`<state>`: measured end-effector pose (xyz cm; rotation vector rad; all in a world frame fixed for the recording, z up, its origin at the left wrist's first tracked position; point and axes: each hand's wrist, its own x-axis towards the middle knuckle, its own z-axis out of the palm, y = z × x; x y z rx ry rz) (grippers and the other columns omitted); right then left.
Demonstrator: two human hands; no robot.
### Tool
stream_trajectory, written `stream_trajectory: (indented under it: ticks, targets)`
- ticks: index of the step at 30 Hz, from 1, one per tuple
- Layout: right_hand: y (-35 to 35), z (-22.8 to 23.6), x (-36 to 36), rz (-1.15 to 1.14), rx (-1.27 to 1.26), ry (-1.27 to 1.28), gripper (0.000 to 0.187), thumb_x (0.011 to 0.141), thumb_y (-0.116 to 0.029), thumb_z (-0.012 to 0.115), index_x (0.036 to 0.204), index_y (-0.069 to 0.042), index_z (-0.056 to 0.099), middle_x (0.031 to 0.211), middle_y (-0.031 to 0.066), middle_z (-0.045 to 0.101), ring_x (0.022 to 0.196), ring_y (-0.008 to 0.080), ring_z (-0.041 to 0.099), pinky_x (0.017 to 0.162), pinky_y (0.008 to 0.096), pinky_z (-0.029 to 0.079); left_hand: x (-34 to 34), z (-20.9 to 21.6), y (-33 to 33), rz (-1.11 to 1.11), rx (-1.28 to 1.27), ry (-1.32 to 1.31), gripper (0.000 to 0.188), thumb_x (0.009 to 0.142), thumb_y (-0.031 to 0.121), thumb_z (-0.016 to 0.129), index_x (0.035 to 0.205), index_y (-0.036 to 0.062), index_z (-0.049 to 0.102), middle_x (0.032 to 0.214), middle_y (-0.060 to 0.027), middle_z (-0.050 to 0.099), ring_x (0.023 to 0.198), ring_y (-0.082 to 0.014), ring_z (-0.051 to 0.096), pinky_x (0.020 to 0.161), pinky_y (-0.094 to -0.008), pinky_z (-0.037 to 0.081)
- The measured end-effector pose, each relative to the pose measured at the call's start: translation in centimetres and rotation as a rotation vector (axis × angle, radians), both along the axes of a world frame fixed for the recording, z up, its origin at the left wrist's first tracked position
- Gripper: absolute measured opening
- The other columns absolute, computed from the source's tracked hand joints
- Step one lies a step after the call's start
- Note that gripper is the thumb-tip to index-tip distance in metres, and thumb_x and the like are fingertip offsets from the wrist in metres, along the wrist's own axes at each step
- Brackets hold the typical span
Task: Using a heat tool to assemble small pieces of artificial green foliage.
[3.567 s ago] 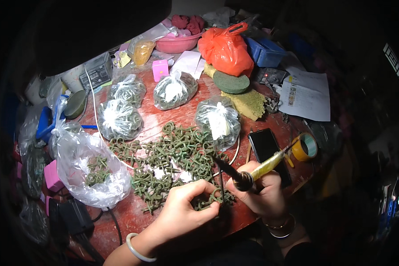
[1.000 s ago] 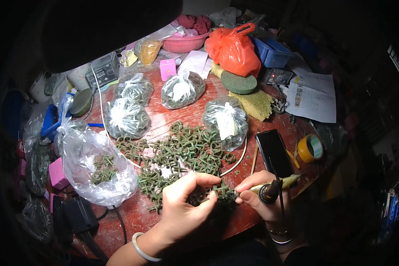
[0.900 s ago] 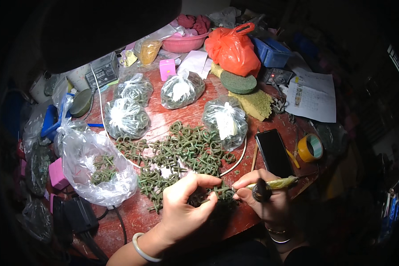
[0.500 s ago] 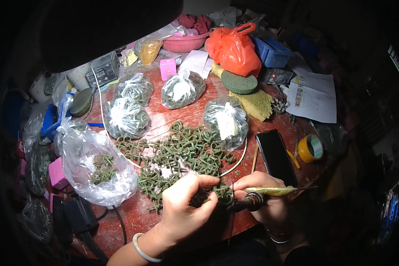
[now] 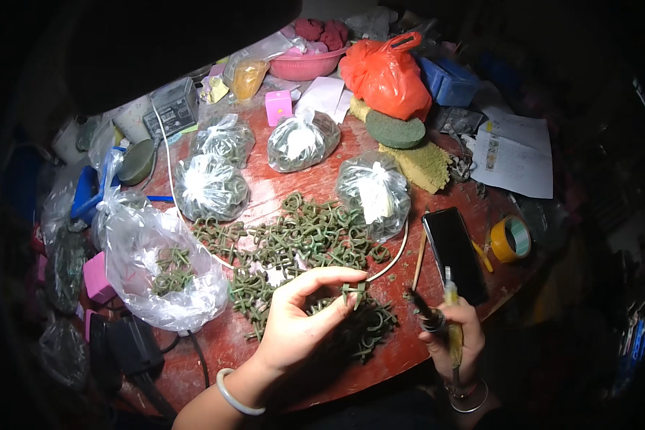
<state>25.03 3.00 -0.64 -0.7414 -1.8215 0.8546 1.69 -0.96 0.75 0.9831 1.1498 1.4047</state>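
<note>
My left hand (image 5: 297, 319) pinches a small green ring-shaped piece (image 5: 353, 289) between thumb and forefinger. Under and beyond that hand spreads a heap of similar green ring-shaped pieces (image 5: 301, 236), some linked or tangled. At the table's right front edge, my right hand (image 5: 460, 344) is closed round two tools at once. One is a slim tool with a yellowish handle (image 5: 454, 337) and a pale tip pointing up. The other is a dark pen-shaped tool (image 5: 428, 314) with its tip toward the heap. Left of the heap lies an open clear bag (image 5: 193, 304) with several green pieces inside.
Tied clear bags (image 5: 211, 190) stand behind the heap, crossed by a white cord (image 5: 170, 165). To the right are a phone (image 5: 448, 244), yellow tape roll (image 5: 510, 238) and paper sheet (image 5: 514, 158). Farther back sit a red bag (image 5: 387, 75) and pink basin (image 5: 304, 66).
My right hand has drawn away from the left, to the right and down, and its yellowish tool has turned upright. My left hand still pinches a green piece, now apart from the dark tool.
</note>
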Motion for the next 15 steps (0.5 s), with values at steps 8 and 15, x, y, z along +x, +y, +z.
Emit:
stream_trajectory:
  ticks: [8, 15]
  targets:
    - [-2.0, -1.6, 2.4, -0.088, 0.055, -0.322, 0.032, 0.091, -0.032, 0.064, 0.092, 0.0, 0.058, 0.073, 0.0068, 0.062, 0.063, 0.0171, 0.061, 0.058, 0.0283, 0.047, -0.2, -1.0, 0.5, -0.074, 0.085, 0.241, 0.022, 0.084, 0.006, 0.067, 0.105, 0.0037, 0.069, 0.099, -0.0059, 0.068, 0.09, -0.0135, 0.06, 0.087, -0.0287, 0.044]
    - [-1.7, -1.2, 2.1, -0.08, 0.057, -0.389, 0.025, 0.084, -0.025, 0.071, 0.092, -0.003, 0.061, 0.073, 0.0085, 0.064, 0.06, 0.0273, 0.062, 0.054, 0.0337, 0.047, -0.1, -0.8, 0.3, -0.076, 0.076, 0.248, 0.022, 0.083, 0.005, 0.067, 0.105, 0.0037, 0.069, 0.098, -0.0071, 0.068, 0.093, -0.0159, 0.061, 0.088, -0.0298, 0.045]
